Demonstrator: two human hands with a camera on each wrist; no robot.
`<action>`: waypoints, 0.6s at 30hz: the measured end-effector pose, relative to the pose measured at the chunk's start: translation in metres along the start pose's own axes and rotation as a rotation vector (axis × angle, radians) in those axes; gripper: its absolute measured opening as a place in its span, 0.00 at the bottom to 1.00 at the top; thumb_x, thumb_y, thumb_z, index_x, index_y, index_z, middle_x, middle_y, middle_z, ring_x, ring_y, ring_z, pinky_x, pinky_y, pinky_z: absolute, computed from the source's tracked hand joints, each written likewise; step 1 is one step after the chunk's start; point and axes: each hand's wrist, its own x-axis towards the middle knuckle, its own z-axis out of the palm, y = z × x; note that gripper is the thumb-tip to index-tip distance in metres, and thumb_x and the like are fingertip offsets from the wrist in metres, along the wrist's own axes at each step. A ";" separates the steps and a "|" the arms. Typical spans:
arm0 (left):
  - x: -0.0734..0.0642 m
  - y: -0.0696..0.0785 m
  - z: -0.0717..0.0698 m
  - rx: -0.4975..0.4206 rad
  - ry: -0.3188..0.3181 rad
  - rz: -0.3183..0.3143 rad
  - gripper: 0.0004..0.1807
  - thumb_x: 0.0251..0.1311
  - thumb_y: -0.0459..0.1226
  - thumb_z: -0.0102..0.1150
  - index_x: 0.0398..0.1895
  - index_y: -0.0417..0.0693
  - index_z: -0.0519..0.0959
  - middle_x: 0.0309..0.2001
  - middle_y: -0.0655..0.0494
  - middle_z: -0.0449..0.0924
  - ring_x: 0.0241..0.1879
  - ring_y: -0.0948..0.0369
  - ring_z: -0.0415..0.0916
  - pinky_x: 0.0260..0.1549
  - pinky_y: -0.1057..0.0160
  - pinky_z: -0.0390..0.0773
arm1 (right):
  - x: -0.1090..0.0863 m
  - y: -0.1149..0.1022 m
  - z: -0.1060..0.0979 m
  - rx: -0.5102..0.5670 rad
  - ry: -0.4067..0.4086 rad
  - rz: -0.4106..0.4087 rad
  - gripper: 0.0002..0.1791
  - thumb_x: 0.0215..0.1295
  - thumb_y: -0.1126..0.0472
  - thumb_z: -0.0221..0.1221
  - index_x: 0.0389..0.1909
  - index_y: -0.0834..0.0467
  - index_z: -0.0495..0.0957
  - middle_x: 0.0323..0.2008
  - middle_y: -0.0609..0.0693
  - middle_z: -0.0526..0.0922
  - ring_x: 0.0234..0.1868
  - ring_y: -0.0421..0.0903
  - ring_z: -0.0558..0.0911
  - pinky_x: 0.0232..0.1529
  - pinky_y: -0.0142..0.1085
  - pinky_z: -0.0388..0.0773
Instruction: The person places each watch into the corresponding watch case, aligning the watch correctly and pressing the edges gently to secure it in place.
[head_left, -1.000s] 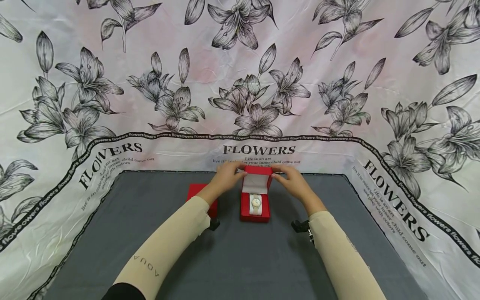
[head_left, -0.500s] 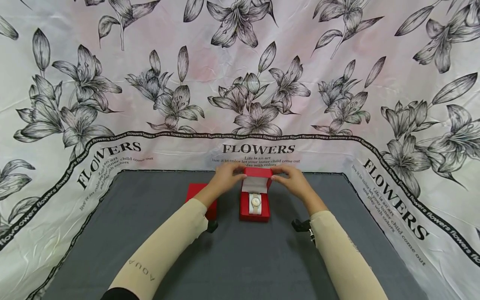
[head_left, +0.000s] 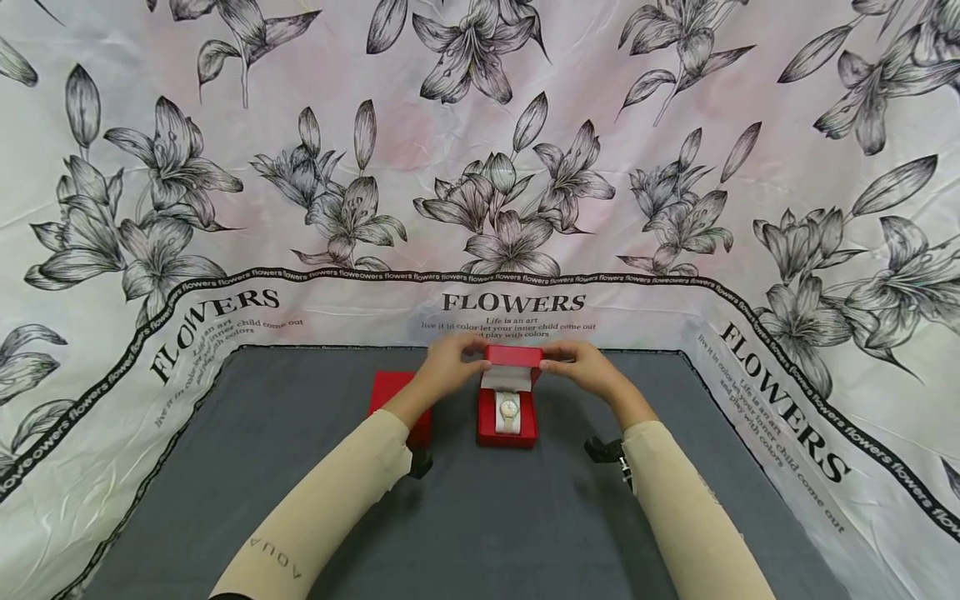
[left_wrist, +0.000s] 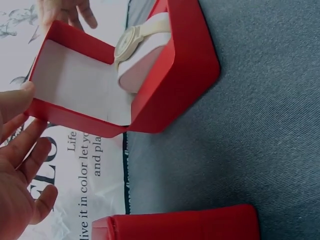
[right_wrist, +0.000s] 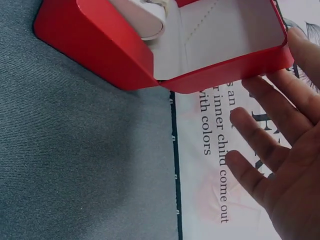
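A red watch box stands on the grey cloth with its hinged lid raised. Inside, a pale wristwatch is wrapped round a white cushion. My left hand pinches the lid's left front corner between thumb and index finger; its other fingers spread out below the lid in the left wrist view. On the opposite corner, my right hand holds the lid the same way, thumb on the rim and fingers beneath. The lid's white lining faces the watch.
A second red box piece lies to the left, partly behind my left forearm. Grey cloth covers the table. A white floral sheet with printed lettering hangs behind and borders the cloth.
The lid has tilted forward and down over the watch, showing less of its white lining. Both hands have come down with it, keeping their hold on its corners.
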 end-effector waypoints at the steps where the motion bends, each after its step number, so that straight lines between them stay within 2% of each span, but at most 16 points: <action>1: -0.001 0.000 0.000 -0.002 -0.005 -0.009 0.22 0.65 0.47 0.69 0.60 0.54 0.82 0.55 0.55 0.85 0.56 0.55 0.81 0.69 0.37 0.60 | 0.000 0.000 0.001 0.010 -0.008 0.008 0.26 0.72 0.50 0.64 0.64 0.60 0.79 0.59 0.59 0.82 0.62 0.57 0.79 0.61 0.56 0.75; 4: -0.005 0.001 -0.001 -0.016 -0.007 -0.015 0.23 0.65 0.47 0.69 0.61 0.53 0.82 0.55 0.55 0.85 0.56 0.55 0.80 0.70 0.35 0.55 | -0.002 -0.001 0.002 0.025 -0.031 0.052 0.29 0.72 0.47 0.63 0.66 0.60 0.76 0.62 0.59 0.80 0.64 0.58 0.77 0.64 0.56 0.73; 10: -0.011 0.002 -0.002 -0.057 -0.001 -0.003 0.23 0.63 0.46 0.71 0.60 0.51 0.83 0.55 0.56 0.86 0.56 0.53 0.81 0.65 0.36 0.57 | -0.007 0.001 0.005 0.058 -0.069 0.162 0.38 0.69 0.42 0.64 0.71 0.60 0.71 0.68 0.59 0.76 0.69 0.59 0.73 0.69 0.58 0.67; 18: -0.014 0.001 -0.001 -0.110 -0.007 -0.057 0.21 0.64 0.49 0.69 0.57 0.54 0.84 0.55 0.57 0.86 0.58 0.54 0.79 0.69 0.33 0.53 | -0.013 -0.002 0.008 0.089 -0.060 0.150 0.37 0.69 0.45 0.65 0.71 0.62 0.71 0.66 0.60 0.78 0.67 0.59 0.75 0.67 0.57 0.69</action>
